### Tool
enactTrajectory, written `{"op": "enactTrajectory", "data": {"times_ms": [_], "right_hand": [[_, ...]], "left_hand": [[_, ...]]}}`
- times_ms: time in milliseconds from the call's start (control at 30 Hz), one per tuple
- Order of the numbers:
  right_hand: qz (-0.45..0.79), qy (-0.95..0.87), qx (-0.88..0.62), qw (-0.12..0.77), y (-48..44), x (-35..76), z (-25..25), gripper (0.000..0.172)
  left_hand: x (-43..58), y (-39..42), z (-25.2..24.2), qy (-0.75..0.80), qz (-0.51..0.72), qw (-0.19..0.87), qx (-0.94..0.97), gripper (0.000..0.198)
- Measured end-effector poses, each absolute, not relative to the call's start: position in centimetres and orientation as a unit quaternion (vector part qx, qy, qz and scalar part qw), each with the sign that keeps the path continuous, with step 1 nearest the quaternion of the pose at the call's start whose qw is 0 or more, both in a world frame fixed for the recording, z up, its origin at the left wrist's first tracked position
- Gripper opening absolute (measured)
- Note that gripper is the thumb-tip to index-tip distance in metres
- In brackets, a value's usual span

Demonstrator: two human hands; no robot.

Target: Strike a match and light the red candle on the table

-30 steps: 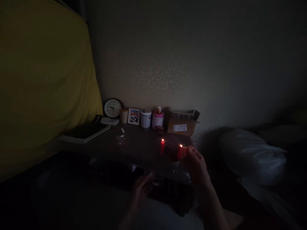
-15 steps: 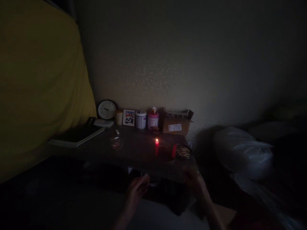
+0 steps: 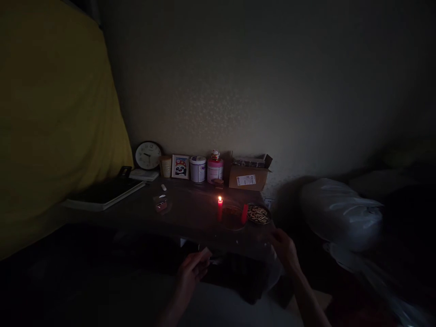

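My left hand point(image 3: 193, 269) is closed on a small box point(image 3: 205, 253), held in front of the table's near edge. Near the table's right front corner, my right hand point(image 3: 284, 245) has its fingers pinched together; whatever they hold, if anything, is too dark to make out. A lit red candle point(image 3: 220, 210) stands upright on the table point(image 3: 190, 213). Right of it, an unlit red candle point(image 3: 244, 214) stands at the side of a round clear dish point(image 3: 233, 225). Beside that, a round dish holds several matchsticks point(image 3: 258, 214).
Along the wall are a clock point(image 3: 148, 155), a cup point(image 3: 165, 166), a panda picture point(image 3: 180, 167), a white can point(image 3: 198, 169), a pink can point(image 3: 215, 171) and a cardboard box point(image 3: 248, 177). A large book point(image 3: 105, 193) lies left; plastic bags point(image 3: 340, 213) sit right.
My right hand has moved slightly up and right, away from the front of the dishes. My left hand keeps its grip on the small box. The view has shifted a little.
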State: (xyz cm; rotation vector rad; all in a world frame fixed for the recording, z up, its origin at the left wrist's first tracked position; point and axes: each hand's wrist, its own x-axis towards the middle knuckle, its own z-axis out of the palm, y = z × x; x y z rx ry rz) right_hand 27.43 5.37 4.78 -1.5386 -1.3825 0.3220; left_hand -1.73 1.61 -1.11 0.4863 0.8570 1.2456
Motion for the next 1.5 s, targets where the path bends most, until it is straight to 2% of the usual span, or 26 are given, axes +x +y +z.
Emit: {"op": "enactTrajectory", "data": {"times_ms": [233,533,733,867,1033,1133,1333,1500], "right_hand": [[0.071,-0.525,-0.694,0.489,9.1,29.8,4.8,0.032],[0.012,-0.534,-0.713,0.454,13.8,30.2,4.7,0.029],[-0.001,-0.560,-0.702,0.439,11.5,29.1,4.5,0.034],[0.055,-0.626,-0.663,0.407,6.9,26.5,4.6,0.021],[0.216,-0.723,-0.547,0.363,2.2,19.2,4.7,0.014],[0.282,-0.712,-0.513,0.388,0.7,15.4,3.9,0.014],[0.337,-0.693,-0.485,0.413,0.1,13.5,1.4,0.016],[0.320,-0.702,-0.473,0.426,0.7,14.2,0.1,0.011]], "left_hand": [[-1.7,1.2,-0.3,0.383,0.550,0.708,0.220,0.027],[-1.4,2.8,-2.4,0.409,0.555,0.688,0.229,0.028],[-1.5,2.8,-2.4,0.394,0.555,0.698,0.224,0.031],[-1.2,2.3,-1.6,0.411,0.537,0.702,0.225,0.032],[-0.3,2.5,-1.7,0.460,0.515,0.661,0.294,0.037],[-0.3,2.5,-2.2,0.493,0.501,0.635,0.321,0.038],[-1.0,1.5,-0.7,0.484,0.479,0.606,0.412,0.045],[-0.6,1.1,0.2,0.485,0.476,0.588,0.439,0.043]]}}
